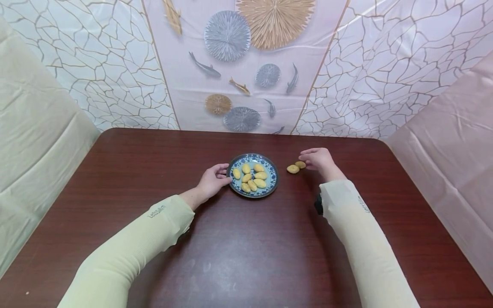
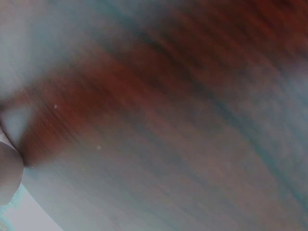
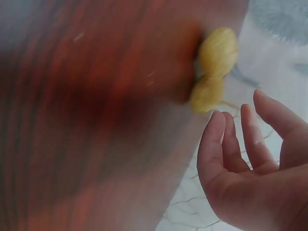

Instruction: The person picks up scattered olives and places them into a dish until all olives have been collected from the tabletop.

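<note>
My left hand is at the left rim of a round blue-and-white plate, thumb and fingertips spread along its edge. Several small yellow potatoes lie on the plate. In the left wrist view only a blurred part of the hand shows at the left edge. To the plate's right, two more potatoes sit side by side on the table. Beside them hovers my right hand. The right wrist view shows its fingers loosely bent and apart, holding nothing, just short of the nearer potato.
The dark red-brown wooden table has rounded back corners. Behind it hangs a patterned cloth, with pale cloth at the sides. A black object shows at the right cuff.
</note>
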Motion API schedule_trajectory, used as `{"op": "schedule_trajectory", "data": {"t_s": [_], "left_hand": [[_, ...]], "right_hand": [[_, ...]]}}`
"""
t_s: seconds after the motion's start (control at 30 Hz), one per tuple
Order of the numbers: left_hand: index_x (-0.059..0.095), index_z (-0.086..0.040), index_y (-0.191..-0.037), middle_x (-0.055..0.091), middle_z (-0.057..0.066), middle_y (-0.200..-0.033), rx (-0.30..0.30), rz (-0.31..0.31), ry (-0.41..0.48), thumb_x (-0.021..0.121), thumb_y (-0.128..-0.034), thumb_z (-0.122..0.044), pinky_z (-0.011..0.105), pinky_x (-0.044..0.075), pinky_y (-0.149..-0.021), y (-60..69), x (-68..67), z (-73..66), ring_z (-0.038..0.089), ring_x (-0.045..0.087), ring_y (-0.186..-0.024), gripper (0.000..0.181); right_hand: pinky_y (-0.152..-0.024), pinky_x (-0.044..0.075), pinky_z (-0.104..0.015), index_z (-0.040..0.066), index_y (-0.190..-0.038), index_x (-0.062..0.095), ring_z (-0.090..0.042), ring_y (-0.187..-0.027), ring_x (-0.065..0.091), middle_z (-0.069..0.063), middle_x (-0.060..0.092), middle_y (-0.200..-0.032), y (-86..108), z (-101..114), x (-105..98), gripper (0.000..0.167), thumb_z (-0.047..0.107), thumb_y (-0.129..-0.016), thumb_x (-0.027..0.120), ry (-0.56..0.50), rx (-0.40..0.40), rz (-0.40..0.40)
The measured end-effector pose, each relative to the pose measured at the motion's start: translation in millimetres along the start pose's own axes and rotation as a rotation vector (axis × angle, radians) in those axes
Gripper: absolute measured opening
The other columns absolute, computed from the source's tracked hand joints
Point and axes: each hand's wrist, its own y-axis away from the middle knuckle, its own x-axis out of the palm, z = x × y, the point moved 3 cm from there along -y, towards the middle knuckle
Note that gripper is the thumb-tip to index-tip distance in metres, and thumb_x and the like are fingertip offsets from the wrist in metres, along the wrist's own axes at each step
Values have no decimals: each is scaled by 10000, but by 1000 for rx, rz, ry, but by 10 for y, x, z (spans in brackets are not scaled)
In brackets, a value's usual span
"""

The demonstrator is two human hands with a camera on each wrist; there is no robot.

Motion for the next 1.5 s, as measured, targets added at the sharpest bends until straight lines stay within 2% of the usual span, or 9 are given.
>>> {"op": "schedule_trajectory", "data": {"t_s": [0.07, 0.13, 0.23, 0.37, 0.67, 0.9, 1.23, 1.37, 1.5], "left_hand": [[472, 31, -1322, 566, 241, -1194, -1, 3, -3, 621, -853, -17, 211, 486, -802, -2, 2, 4, 306, 580, -1042, 495], [468, 36, -1323, 565, 243, -1194, 0, 6, -9, 619, -855, -19, 219, 492, -806, -8, 4, 10, 305, 580, -1040, 495], [466, 32, -1327, 564, 239, -1197, -5, 8, -10, 618, -856, -22, 233, 497, -818, -11, 3, 10, 303, 578, -1042, 498], [466, 26, -1329, 564, 234, -1201, -11, 6, -8, 620, -853, -24, 250, 501, -830, -4, -1, -1, 305, 577, -1047, 503], [468, 36, -1323, 573, 244, -1190, -1, 6, -2, 623, -848, -22, 232, 494, -815, 2, -4, -3, 308, 584, -1041, 503], [471, 32, -1324, 575, 242, -1188, 5, 4, -13, 627, -852, -35, 259, 496, -838, 3, -8, -1, 308, 581, -1045, 501], [468, 29, -1327, 579, 236, -1184, 5, 6, -17, 628, -850, -37, 250, 499, -826, -6, -1, 5, 302, 585, -1039, 507], [467, 19, -1331, 577, 229, -1192, -4, 7, -12, 629, -849, -36, 249, 496, -832, -3, 1, 1, 300, 582, -1052, 512], [466, 19, -1332, 575, 228, -1195, -9, 8, -7, 626, -852, -33, 248, 497, -830, -3, 5, 5, 299, 580, -1057, 509]], "right_hand": [[-800, 537, -253, -19, -1282, 537, -159, -932, 509, -109, 560, -1171, -12, -61, -9, 400, 143, -917, 559, 19, 6, -14], [-785, 539, -247, -24, -1270, 546, -181, -978, 502, -138, 552, -1211, -27, -115, -13, 395, 132, -908, 571, 41, 11, -19], [-858, 532, -314, -39, -1261, 546, -248, -1082, 494, -194, 526, -1286, -35, -163, 2, 393, 112, -900, 577, 71, 10, -10], [-951, 487, -404, -54, -1248, 545, -313, -1166, 481, -242, 518, -1303, -53, -180, 24, 376, 83, -899, 573, 89, 0, 3], [-920, 500, -387, -46, -1225, 559, -240, -1009, 529, -181, 581, -1195, -73, -138, 79, 366, 86, -885, 588, 132, -25, 27], [-936, 499, -376, -63, -1232, 547, -262, -1062, 555, -230, 551, -1253, -62, -134, 107, 355, 77, -906, 563, 116, -14, 19], [-888, 521, -291, -69, -1265, 518, -221, -1050, 546, -204, 537, -1260, -77, -164, 80, 399, 91, -903, 573, 31, -5, 36], [-873, 526, -275, -70, -1273, 510, -167, -971, 566, -180, 557, -1223, -72, -137, 67, 406, 102, -909, 566, -7, -8, 30], [-845, 537, -271, -79, -1260, 512, -81, -825, 597, -111, 608, -1086, -57, -66, 69, 392, 114, -921, 548, -43, -20, 20]]}}
